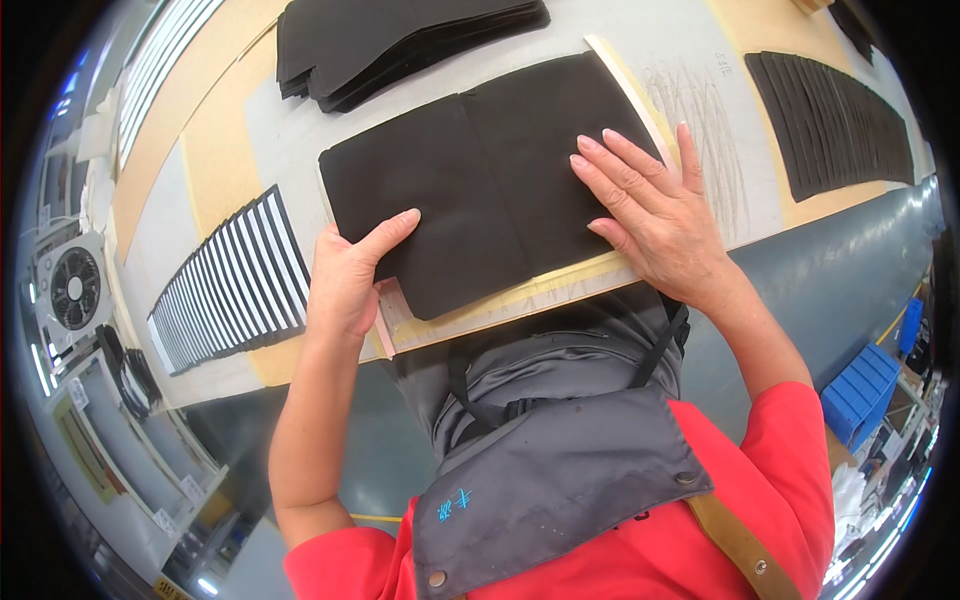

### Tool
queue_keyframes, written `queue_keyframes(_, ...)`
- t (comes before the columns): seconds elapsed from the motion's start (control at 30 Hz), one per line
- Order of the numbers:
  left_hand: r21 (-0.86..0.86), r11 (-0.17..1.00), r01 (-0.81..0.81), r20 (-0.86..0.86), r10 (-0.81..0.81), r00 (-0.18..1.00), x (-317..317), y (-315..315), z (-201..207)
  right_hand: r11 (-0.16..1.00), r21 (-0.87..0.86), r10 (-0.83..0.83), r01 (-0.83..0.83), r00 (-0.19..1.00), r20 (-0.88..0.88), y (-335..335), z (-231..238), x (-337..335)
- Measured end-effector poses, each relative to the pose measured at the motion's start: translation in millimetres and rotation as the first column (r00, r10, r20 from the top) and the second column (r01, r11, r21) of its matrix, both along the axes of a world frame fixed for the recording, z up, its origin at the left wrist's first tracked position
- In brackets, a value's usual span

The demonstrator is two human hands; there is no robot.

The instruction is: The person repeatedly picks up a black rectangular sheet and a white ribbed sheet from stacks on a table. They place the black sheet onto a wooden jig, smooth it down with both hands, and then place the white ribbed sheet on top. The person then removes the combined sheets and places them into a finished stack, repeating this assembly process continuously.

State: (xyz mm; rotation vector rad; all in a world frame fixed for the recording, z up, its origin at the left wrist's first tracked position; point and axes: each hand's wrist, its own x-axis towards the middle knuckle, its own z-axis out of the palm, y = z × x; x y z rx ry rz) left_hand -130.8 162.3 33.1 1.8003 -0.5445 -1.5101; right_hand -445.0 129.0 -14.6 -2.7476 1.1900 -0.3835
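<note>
A flat black rectangular panel lies at the pale worktable's near edge. The left hand has its thumb atop it, fingers hidden, grip unclear; the right hand rests there, fingers spread.

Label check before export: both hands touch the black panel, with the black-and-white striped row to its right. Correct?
The side is wrong: the head view shows the striped row left of the black panel. The left hand and right hand do touch the panel.

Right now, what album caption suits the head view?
Right hand spread on a black panel, left hand at its edge, striped pieces alongside.
</note>
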Motion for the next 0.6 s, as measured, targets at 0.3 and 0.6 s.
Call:
queue_keyframes(0.3,0.041,0.998,0.038,0.03,-0.039,0.999,0.5,-1.0,0.8,1.0,-0.008,0.006,-0.006,1.0,0.02,-0.6,-1.0,-0.6)
queue_keyframes(0.6,0.04,0.999,0.017,0.044,-0.019,0.999,-0.7,0.3,0.1,1.0,0.004,0.001,-0.001,1.0,0.014,-0.5,-0.7,0.0)
